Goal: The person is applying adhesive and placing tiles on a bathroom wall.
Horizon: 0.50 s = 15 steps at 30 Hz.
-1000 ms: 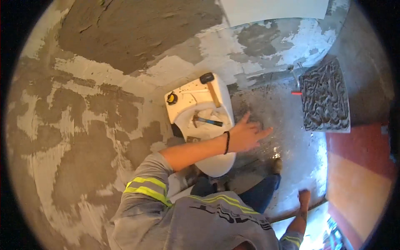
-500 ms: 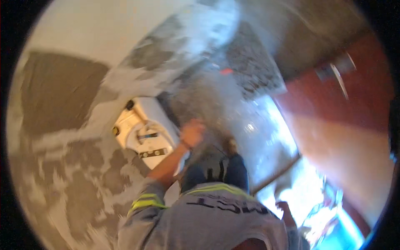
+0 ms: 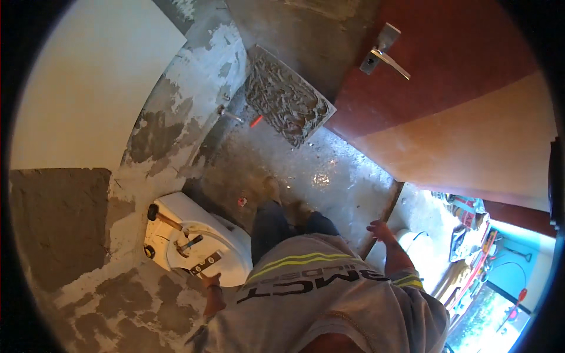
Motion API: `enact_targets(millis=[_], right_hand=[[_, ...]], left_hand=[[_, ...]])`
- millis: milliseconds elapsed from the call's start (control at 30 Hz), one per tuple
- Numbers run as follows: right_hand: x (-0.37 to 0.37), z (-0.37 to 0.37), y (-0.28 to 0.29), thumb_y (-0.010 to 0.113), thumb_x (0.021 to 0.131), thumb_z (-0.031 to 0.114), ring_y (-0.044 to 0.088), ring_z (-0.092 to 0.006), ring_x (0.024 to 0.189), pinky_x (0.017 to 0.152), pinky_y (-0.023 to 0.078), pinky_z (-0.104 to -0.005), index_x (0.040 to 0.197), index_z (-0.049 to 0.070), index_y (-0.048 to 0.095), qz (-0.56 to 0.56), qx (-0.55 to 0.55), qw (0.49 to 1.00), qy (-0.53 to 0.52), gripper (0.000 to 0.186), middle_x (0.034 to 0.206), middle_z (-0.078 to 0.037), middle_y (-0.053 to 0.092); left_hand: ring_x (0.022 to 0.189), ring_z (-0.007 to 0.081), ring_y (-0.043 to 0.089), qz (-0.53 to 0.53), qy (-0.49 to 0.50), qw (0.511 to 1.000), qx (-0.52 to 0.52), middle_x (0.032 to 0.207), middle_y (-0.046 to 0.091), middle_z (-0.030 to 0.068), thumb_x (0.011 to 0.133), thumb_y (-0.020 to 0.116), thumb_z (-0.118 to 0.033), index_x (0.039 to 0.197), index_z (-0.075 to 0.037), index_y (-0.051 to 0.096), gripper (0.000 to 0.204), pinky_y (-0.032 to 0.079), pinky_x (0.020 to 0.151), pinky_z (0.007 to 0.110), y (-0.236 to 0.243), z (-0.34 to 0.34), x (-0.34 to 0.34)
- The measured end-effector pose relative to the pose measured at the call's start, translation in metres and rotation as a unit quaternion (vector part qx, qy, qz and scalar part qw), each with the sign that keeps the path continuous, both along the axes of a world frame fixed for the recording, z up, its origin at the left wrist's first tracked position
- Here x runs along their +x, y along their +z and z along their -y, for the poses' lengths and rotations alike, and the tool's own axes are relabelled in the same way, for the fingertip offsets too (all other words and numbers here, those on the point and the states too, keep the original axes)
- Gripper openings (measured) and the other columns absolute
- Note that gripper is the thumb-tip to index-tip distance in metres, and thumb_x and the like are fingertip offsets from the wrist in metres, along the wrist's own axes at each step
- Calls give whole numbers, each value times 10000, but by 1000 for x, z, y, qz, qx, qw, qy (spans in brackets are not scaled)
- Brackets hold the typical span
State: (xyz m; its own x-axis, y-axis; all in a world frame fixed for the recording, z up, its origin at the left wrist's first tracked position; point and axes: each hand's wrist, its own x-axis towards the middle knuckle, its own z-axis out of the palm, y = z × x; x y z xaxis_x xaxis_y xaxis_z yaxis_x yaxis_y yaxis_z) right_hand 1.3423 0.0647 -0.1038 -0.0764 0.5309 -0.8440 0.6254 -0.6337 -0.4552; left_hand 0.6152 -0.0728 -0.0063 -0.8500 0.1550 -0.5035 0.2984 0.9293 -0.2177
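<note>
At the toilet's near side, my left hand [image 3: 210, 280] is beside a spirit level [image 3: 213, 257] lying on the white toilet [image 3: 236, 242]. Its fingers are mostly hidden, so I cannot tell whether it grips the level. A hammer [image 3: 190, 243] lies on the lid. Further back rest a mallet [image 3: 166, 220] with a black head and wooden handle, and a small round black-and-yellow thing [image 3: 149, 252]. Out to my right, my right hand [image 3: 381, 230] is open, fingers apart and holding nothing, above a dark strip at the doorway.
A mortar-covered tile [image 3: 288, 97] lies ahead, near a slim red object [image 3: 256, 121] and a metal tool [image 3: 231, 115]. The maroon-and-orange door [image 3: 453, 76] stands at right. Beyond the doorway are a white bucket [image 3: 413, 242] and cluttered tools. Patchy mortared wall [image 3: 65, 217] at left.
My left hand has drawn back from over the floor to the spirit level. My right hand has risen further into view. The view has turned and sharpened.
</note>
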Motion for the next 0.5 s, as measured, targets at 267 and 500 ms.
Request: enact_targets(millis=[267,500], right_hand=[[-48,-64,-6,776,639,207,619,-304,1019,872,502,-423,1072,77,644,-41,389,832,393,472,1031,-110,663],[-167,-309,133,663,825,185,641,-319,967,798,522,-400,1092,45,630,74,368,915,147,303,1001,-159,670]], left_hand=[[1169,438,520,162,-93,875,447,1399,443,254,910,622,-266,1476,-30,268,708,485,936,481,-152,-178,-110],[1034,419,602,213,-312,893,245,1160,627,207,850,623,-239,1272,-65,561,461,502,886,470,-98,-354,-17]])
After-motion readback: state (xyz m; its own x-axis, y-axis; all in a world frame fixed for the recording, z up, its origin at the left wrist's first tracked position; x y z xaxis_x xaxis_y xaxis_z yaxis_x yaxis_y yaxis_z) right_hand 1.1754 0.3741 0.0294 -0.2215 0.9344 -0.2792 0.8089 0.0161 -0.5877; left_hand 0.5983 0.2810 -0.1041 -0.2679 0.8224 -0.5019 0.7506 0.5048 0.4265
